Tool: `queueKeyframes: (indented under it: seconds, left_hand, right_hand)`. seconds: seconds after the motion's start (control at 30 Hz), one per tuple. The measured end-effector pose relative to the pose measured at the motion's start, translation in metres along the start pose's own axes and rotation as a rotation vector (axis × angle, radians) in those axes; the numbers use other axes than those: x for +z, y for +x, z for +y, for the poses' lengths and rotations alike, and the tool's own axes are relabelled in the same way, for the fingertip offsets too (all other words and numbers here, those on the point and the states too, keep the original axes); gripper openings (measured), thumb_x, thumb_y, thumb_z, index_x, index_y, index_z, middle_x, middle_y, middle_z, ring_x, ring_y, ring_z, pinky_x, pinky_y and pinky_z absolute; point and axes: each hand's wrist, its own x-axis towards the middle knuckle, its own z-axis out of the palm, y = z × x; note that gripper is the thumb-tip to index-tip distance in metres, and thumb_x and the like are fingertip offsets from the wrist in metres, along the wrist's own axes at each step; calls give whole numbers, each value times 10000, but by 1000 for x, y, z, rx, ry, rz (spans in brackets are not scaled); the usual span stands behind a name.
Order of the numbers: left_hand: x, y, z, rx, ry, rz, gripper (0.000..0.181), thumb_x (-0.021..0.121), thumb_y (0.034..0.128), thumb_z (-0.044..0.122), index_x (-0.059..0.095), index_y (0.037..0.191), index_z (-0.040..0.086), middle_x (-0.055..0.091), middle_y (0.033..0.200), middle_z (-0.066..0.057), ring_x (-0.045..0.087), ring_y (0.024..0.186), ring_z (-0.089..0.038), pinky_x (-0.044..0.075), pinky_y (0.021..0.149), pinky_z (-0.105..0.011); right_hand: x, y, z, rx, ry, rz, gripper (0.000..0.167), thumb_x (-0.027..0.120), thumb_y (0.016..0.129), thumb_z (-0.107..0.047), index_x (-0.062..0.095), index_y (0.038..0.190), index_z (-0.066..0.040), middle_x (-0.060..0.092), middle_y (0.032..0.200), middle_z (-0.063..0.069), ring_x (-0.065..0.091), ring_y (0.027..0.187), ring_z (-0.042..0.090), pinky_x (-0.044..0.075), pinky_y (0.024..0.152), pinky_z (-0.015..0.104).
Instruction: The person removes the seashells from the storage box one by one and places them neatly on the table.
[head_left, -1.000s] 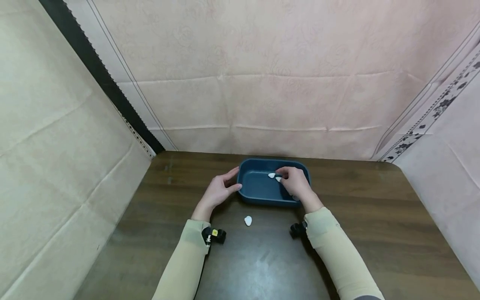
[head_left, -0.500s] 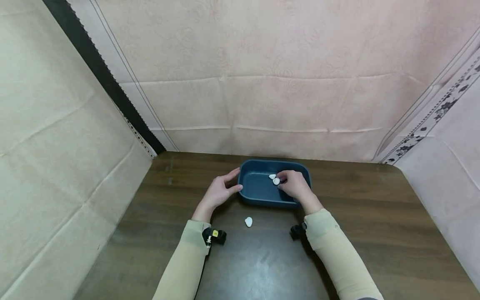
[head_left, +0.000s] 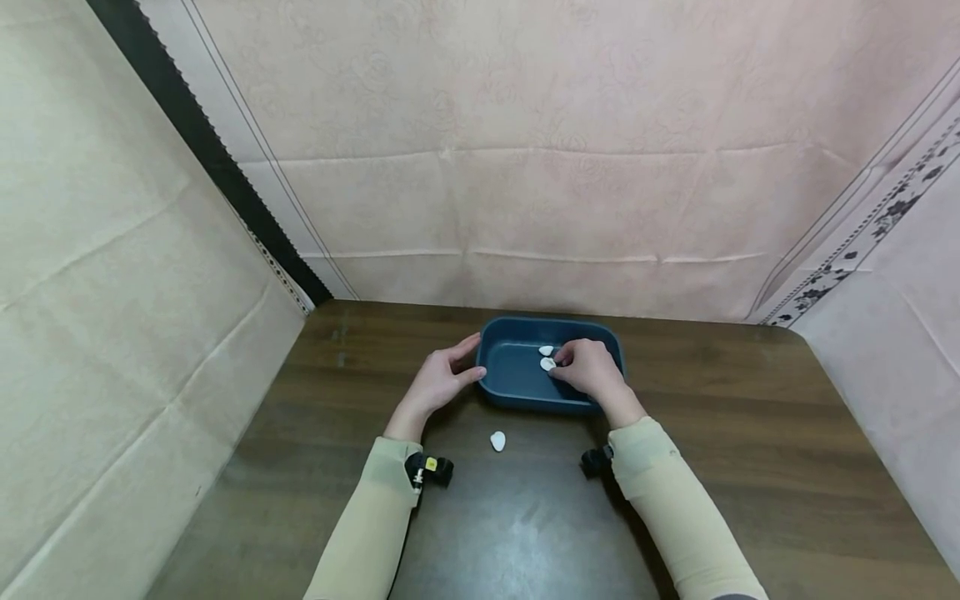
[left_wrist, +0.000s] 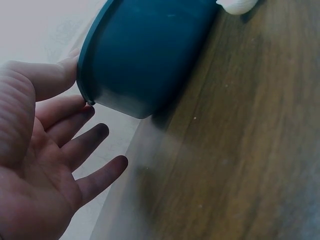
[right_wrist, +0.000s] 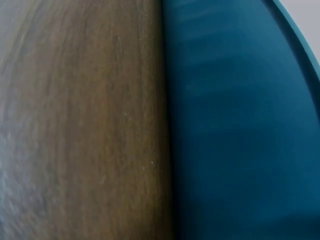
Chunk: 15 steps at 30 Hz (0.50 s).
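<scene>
A dark blue rectangular basin (head_left: 517, 396) stands on the wooden table. My left hand (head_left: 438, 383) touches its left end, thumb and index finger at the rim; in the left wrist view the other fingers of that hand (left_wrist: 55, 155) spread loosely away from the wall. My right hand (head_left: 592, 369) reaches inside the basin, thumb and index finger pinching a small white seashell (head_left: 547, 364) low over the bottom. Just beyond it lies another white shell (head_left: 546, 350). A third seashell (head_left: 498, 441) rests on the table in front of the basin. The right wrist view shows only the basin's outer wall (right_wrist: 240, 125) and table.
The brown wooden table (head_left: 750, 467) extends to both sides and toward me. Light cloth (head_left: 525, 208) hangs behind its far edge, and more cloth walls off the left and right sides. Black wrist cameras (head_left: 438, 472) sit on both sleeves.
My right hand's fingertips have shifted the pinched seashell slightly left, bringing it below the other shell in the basin. The left hand keeps its place at the rim.
</scene>
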Motion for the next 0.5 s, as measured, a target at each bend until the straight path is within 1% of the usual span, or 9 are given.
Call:
queueKeyframes:
  seconds: [0.13, 0.27, 0.37, 0.5]
  left_hand:
    - [0, 1, 0, 1, 0, -3, 618, 762, 1015, 139, 530, 1588, 125, 510, 1622, 14, 433, 1527, -240, 359, 1236, -497]
    - [-1, 1, -1, 0, -5, -6, 615, 756, 1020, 140, 528, 1591, 131, 505, 1626, 17, 427, 1531, -241, 355, 1238, -496]
    - [-1, 1, -1, -2, -7, -6, 614, 756, 1021, 152, 528, 1591, 140, 505, 1626, 19, 427, 1531, -246, 354, 1238, -501]
    - [-2, 0, -1, -12, -5, -5, 614, 759, 1021, 165, 531, 1591, 152, 507, 1624, 27, 426, 1532, -246, 346, 1242, -507]
  right_hand:
    - [1, 1, 0, -17, 12, 0, 197, 846, 936, -175, 772, 1083, -67, 730, 1018, 97, 641, 914, 278, 577, 851, 450]
    - [2, 0, -2, -63, 29, -21, 284, 832, 940, -121, 748, 1206, -73, 735, 1099, 123, 666, 997, 297, 579, 924, 491]
    - [4, 0, -3, -92, 21, -39, 350, 821, 942, -98, 742, 1282, -68, 745, 1118, 132, 684, 1023, 297, 580, 944, 505]
    - [5, 1, -3, -91, 7, -57, 324, 811, 953, -99, 760, 1270, -63, 753, 1105, 122, 689, 1016, 284, 580, 947, 496]
